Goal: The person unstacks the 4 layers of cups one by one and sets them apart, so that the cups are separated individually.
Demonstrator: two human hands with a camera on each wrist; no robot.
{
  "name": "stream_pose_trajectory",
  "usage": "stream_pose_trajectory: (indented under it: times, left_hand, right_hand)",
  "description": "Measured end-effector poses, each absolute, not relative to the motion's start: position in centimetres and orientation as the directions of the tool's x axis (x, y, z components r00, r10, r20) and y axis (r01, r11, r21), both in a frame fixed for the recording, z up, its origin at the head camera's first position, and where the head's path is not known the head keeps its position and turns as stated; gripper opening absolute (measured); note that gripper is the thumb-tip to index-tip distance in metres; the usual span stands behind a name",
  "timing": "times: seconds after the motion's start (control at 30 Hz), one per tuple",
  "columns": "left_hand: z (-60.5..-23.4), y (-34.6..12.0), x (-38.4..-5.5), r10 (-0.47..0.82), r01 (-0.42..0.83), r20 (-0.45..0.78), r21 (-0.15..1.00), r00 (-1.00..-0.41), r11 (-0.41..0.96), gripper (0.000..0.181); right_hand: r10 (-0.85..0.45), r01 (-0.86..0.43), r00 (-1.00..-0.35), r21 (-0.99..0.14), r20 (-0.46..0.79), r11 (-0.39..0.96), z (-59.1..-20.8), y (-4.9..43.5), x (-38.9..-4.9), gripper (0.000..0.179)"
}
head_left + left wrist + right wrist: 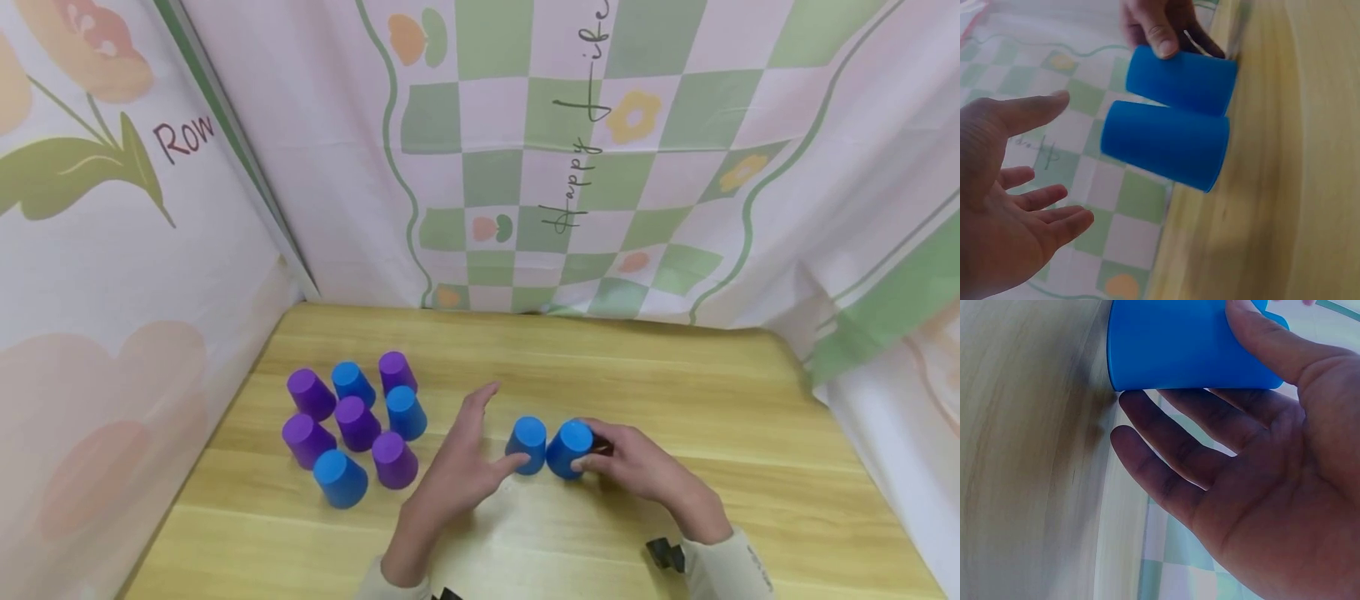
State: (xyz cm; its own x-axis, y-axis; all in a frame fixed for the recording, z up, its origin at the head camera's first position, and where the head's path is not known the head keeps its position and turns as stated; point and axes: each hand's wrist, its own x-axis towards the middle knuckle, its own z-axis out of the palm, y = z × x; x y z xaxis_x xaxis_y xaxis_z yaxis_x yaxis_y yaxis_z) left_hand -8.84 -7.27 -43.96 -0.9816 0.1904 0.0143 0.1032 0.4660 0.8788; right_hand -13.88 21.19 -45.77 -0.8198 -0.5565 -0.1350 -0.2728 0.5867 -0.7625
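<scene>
Two blue cups stand upside down side by side near the middle of the table. My right hand (637, 462) holds the right blue cup (570, 450), thumb on its near side and fingers round the far side. In the right wrist view the thumb lies across that cup (1179, 347), and the lower fingers reach past it. My left hand (461, 467) is spread beside the left blue cup (529, 442). The left wrist view shows a gap between the open left hand (1016, 187) and this cup (1166, 144).
At the left of the wooden table (712, 400) stands a loose group of upside-down cups: several purple cups (358, 423) and three blue ones, one blue cup (341, 479) nearest me. A checkered curtain (555, 183) hangs behind the table, and a printed cloth (112, 275) hangs at the left.
</scene>
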Motion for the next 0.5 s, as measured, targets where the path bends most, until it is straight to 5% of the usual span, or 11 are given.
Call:
stream_pose_trajectory:
  times: [0.5]
  left_hand:
    - [-45.7, -5.2, -10.0, 0.262, 0.114, -0.027, 0.855, -0.965, 0.506, 0.087]
  right_hand:
    - [-0.561, -0.283, -0.819, -0.766, -0.12, 0.577, -46.0, 21.4, -13.9, 0.044]
